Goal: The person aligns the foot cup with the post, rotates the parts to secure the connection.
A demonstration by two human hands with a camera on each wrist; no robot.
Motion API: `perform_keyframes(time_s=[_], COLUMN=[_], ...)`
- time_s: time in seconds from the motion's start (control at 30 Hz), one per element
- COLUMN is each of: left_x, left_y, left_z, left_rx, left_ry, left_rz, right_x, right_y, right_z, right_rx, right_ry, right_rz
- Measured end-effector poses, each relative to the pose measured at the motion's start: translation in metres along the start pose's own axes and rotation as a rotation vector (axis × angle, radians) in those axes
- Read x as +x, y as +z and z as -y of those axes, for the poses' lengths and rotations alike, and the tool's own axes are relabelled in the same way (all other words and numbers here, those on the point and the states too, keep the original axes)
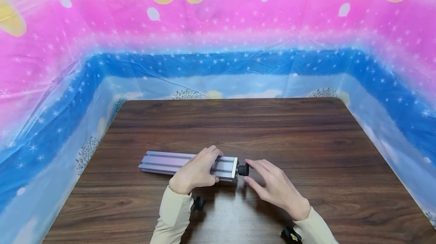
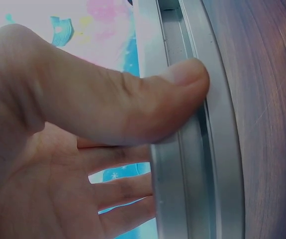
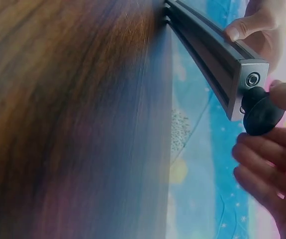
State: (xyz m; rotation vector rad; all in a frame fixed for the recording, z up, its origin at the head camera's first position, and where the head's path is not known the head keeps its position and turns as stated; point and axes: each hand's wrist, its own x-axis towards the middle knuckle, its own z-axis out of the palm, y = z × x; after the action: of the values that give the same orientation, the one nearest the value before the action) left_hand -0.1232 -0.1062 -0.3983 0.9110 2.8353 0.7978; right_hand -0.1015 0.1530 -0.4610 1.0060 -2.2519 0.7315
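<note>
A silver aluminium profile (image 1: pixel 163 162) with long grooves lies crosswise in front of me. My left hand (image 1: pixel 199 170) grips it near its right end, fingers over the far side and thumb on the near side. In the left wrist view the thumb (image 2: pixel 177 94) lies across a groove. A flat plate with a round screw head (image 3: pixel 252 79) caps the right end. From that plate sticks out a black knob (image 3: pixel 263 115). My right hand (image 1: pixel 277 185) holds the knob loosely between thumb and forefinger, its other fingers (image 3: pixel 259 186) spread apart below.
Dark wood-grain table (image 1: pixel 238 126) stretches beneath and beyond both hands. A pink and blue patterned cloth (image 1: pixel 218 28) hangs around its back and sides. Black straps (image 1: pixel 291 234) with devices sit at both wrists.
</note>
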Motion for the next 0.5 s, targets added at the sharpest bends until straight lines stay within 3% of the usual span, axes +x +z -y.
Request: perform_keyframes(time_s=[0.27,0.4,0.5], left_x=[0.0002,0.0002,0.0008], left_y=[0.0021,0.0020,0.0010], left_z=[0.0006,0.0005,0.0003], left_rx=[0.001,0.005,0.004], left_ry=[0.005,0.011,0.008], left_rz=[-0.001,-0.006,-0.002], right_x=[0.0015,0.0005,-0.0003], right_y=[0.0046,0.0032,-0.0004], right_z=[0.0017,0.0026,0.0026], right_rx=[-0.099,-0.066,-0.003], right_ry=[0.117,0.175,0.145], right_rz=[0.013,0.041,0.050])
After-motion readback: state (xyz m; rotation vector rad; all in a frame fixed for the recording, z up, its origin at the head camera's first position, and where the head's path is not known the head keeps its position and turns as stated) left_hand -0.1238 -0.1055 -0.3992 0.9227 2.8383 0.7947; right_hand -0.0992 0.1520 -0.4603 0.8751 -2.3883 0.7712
